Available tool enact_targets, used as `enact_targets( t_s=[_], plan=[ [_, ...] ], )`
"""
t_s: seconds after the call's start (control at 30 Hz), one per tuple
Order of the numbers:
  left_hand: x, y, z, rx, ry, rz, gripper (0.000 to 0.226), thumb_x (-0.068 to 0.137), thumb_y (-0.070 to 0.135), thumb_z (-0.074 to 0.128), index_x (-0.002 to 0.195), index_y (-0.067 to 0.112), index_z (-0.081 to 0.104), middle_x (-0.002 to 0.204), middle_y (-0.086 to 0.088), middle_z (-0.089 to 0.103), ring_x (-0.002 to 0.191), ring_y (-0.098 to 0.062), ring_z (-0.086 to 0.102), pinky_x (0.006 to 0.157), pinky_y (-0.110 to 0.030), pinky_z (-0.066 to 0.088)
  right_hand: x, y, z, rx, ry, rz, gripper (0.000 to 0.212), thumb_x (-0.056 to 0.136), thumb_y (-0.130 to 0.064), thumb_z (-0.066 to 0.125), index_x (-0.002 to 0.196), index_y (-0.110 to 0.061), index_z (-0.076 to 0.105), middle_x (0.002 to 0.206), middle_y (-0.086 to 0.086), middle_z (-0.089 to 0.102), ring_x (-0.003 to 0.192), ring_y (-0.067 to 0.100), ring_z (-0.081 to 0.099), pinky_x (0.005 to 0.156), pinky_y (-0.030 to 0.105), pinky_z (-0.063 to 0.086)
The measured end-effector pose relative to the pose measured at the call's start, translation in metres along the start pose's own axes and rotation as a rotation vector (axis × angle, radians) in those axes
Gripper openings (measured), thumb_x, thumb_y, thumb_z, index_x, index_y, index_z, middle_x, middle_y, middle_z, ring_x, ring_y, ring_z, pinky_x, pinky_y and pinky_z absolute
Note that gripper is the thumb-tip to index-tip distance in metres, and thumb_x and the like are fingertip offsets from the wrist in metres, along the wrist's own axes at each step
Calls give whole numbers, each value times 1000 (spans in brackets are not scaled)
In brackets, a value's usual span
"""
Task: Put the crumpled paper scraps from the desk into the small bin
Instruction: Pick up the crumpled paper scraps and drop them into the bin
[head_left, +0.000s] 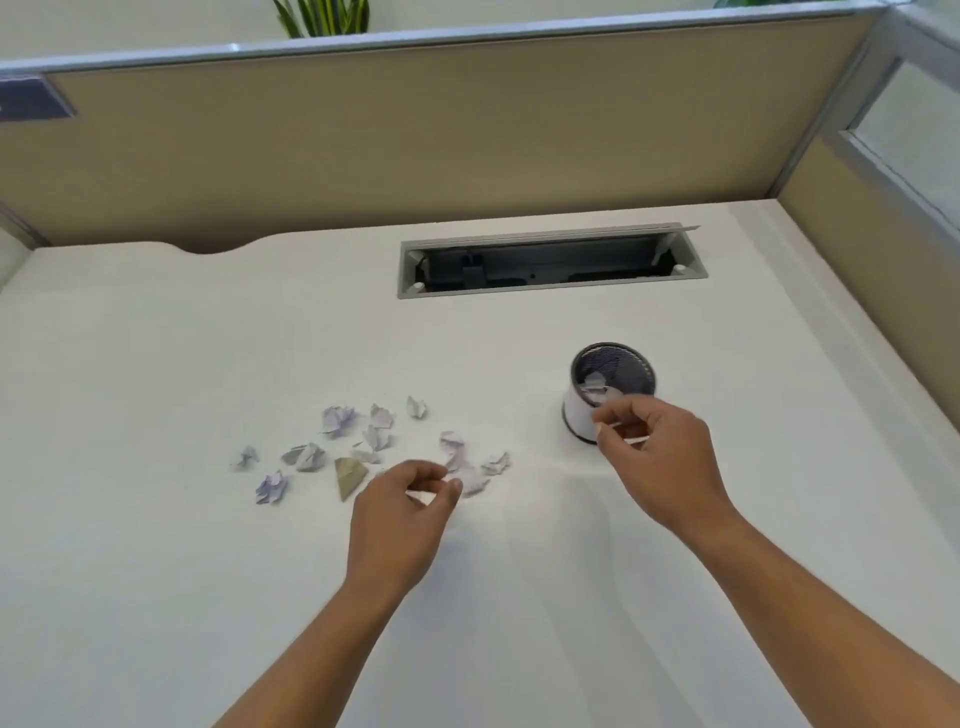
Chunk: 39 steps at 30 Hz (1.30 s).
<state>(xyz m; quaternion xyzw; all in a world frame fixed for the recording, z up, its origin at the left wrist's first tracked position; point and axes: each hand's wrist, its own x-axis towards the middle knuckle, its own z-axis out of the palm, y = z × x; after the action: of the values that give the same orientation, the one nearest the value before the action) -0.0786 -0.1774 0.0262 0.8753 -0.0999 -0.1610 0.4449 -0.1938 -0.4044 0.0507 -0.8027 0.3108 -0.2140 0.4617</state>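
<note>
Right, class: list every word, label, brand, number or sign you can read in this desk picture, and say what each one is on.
No text can be read anywhere in this view.
Purple-blue label on the partition panel, far left: cut off by the frame edge and too blurred to read.
Crumpled paper scraps: faint purple tint only; no print can be made out.
Small mesh bin: no label or brand visible.
Tan folded scrap: blank.
</note>
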Motion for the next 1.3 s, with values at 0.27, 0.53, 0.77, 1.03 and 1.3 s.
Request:
enact_targets(
  t_s=[0.27,0.53,0.77,1.03,1.3],
  plan=[
    [-10,-82,-65,60,133,-87,17,84,34,73,100,33,66,86,18,69,83,4,61,69,-14,45,-65,9,88,-183,-229,-35,19,83,-14,72,86,-33,69,88,-20,68,81,0,64,70,18,52],
    [23,-122,-118,134,346,-24,27,83,27,73,109,22,68,97,11,66,94,-14,61,78,-27,45,-92,19,129,-430,-182,-82,18,82,-19,72,77,-31,60,78,-13,54,76,6,54,64,30,48],
    [61,-128,-127,172,202,-21,38,84,37,73,121,31,66,113,9,55,102,-14,59,81,-32,49,-99,19,137,-538,-122,-105,20,80,-17,72,79,-32,57,77,-17,52,75,9,51,61,28,43],
    [67,-135,-128,249,99,32,15,87,31,70,101,28,73,103,8,62,94,-16,61,73,-32,48,-98,8,143,-534,-138,-13,20,81,-21,71,75,-33,57,74,-16,56,77,7,52,63,28,44],
    [55,-131,-136,170,99,12,6,89,24,68,92,26,73,90,7,67,83,-14,62,71,-28,45,-85,-18,171,-350,-184,91,16,79,-31,74,90,-37,63,82,-17,64,67,-1,55,63,20,42]
  ],
)
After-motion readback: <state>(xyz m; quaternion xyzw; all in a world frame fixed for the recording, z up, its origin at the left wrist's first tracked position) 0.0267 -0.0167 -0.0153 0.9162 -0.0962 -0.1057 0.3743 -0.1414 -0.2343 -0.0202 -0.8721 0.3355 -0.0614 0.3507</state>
